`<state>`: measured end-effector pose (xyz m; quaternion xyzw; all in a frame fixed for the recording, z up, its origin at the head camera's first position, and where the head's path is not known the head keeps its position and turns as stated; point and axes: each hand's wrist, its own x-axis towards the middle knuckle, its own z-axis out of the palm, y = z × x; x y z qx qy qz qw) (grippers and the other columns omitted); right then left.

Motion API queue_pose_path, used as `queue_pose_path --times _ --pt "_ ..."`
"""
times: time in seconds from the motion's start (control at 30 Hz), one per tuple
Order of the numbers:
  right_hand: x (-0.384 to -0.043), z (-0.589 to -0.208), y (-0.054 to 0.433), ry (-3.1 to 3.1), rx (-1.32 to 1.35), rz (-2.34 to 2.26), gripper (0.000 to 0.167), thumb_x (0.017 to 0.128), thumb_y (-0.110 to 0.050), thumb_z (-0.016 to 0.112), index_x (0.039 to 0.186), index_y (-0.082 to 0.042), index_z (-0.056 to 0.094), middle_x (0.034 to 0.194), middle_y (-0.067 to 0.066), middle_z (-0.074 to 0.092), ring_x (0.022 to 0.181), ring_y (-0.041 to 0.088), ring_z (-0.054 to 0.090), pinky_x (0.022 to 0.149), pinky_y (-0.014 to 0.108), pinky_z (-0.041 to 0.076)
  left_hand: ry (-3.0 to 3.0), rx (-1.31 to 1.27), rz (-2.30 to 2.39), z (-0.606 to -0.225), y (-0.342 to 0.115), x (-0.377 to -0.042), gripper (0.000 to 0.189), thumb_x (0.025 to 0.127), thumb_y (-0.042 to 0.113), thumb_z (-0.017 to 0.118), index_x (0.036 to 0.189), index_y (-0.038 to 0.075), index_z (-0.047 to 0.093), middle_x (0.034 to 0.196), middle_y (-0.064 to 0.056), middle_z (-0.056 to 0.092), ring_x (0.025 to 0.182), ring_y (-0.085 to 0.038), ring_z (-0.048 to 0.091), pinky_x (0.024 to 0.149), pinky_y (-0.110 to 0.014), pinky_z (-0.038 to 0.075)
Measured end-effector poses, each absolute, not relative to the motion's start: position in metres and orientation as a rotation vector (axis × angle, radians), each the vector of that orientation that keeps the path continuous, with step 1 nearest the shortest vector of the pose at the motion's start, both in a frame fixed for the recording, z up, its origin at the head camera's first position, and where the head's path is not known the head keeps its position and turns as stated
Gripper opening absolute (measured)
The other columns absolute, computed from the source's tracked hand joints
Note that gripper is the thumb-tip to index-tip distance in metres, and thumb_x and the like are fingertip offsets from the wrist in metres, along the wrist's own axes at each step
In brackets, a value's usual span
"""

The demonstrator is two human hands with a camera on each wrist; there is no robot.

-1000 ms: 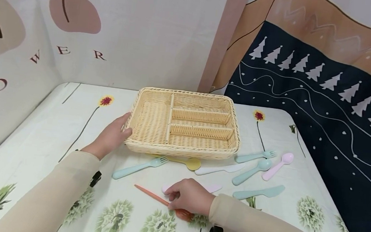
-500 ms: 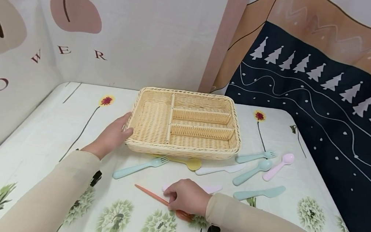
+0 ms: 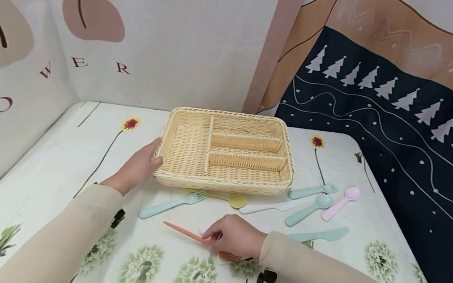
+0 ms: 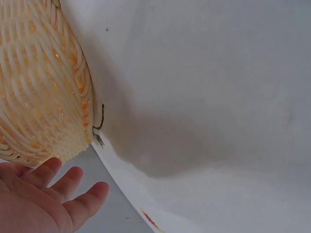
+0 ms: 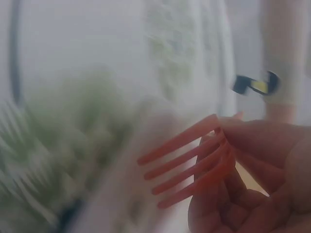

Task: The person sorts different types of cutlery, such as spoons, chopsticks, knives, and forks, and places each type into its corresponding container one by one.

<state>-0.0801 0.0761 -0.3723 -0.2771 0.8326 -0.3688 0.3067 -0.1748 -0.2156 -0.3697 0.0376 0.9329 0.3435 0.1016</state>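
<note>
Our right grip (image 3: 236,236) pinched the orange fork (image 3: 188,233) near its tines, over the bench (image 3: 63,163) before the basket (image 3: 222,185); our left grip (image 3: 137,165) touched the basket's left end, loosely extended. We judged an even pinch best against twisting.

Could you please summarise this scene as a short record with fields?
Left hand: touching left side of wicker basket
Right hand: pinching an orange fork
Compartments: four, no cutlery visible inside
In front of basket: mint fork, yellow spoon, white knife
Farther right: second mint fork, mint spoon, pink spoon, mint knife
Partly hidden: lilac piece near orange fork
</note>
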Motion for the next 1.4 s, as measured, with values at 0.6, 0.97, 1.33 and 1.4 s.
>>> queue_pose_path --times 0.6,0.97,1.33,1.4 --pt "-0.128 -0.318 0.105 2.267 -0.698 -1.030 0.023 0.086 -0.006 0.069 0.108 -0.008 0.074 0.083 -0.003 0.068 0.072 0.009 0.059 0.066 0.025 0.050 2.749 0.092 1.017 -0.368 -0.216 -0.174 0.068 0.098 0.019 0.035 0.154 0.001 0.002 0.159 -0.023 0.009 0.145 -0.040 0.010 0.115 -0.054 0.013" --pt "-0.167 -0.286 0.116 2.380 -0.611 -0.904 0.025 0.086 -0.007 0.070 0.110 -0.012 0.075 0.086 0.000 0.067 0.081 0.016 0.056 0.074 0.028 0.048 2.754 0.128 1.042 -0.369 -0.216 -0.176 0.068 0.097 0.018 0.038 0.154 0.001 0.004 0.159 -0.022 0.010 0.145 -0.039 0.010 0.115 -0.054 0.013" --pt "-0.197 -0.284 0.122 2.379 -0.575 -0.810 0.028 0.087 -0.009 0.070 0.115 -0.012 0.073 0.091 0.003 0.066 0.085 0.019 0.054 0.073 0.026 0.049 2.767 0.123 0.985 -0.370 -0.217 -0.178 0.068 0.097 0.018 0.037 0.154 0.000 0.006 0.159 -0.022 0.012 0.145 -0.040 0.012 0.115 -0.055 0.014" --pt "-0.202 -0.285 0.124 2.376 -0.575 -0.804 0.028 0.087 -0.009 0.070 0.115 -0.012 0.073 0.090 0.003 0.066 0.084 0.019 0.054 0.072 0.026 0.048 2.782 0.128 0.932 -0.369 -0.216 -0.178 0.068 0.097 0.019 0.038 0.154 -0.001 0.006 0.159 -0.023 0.013 0.145 -0.040 0.012 0.115 -0.055 0.015"
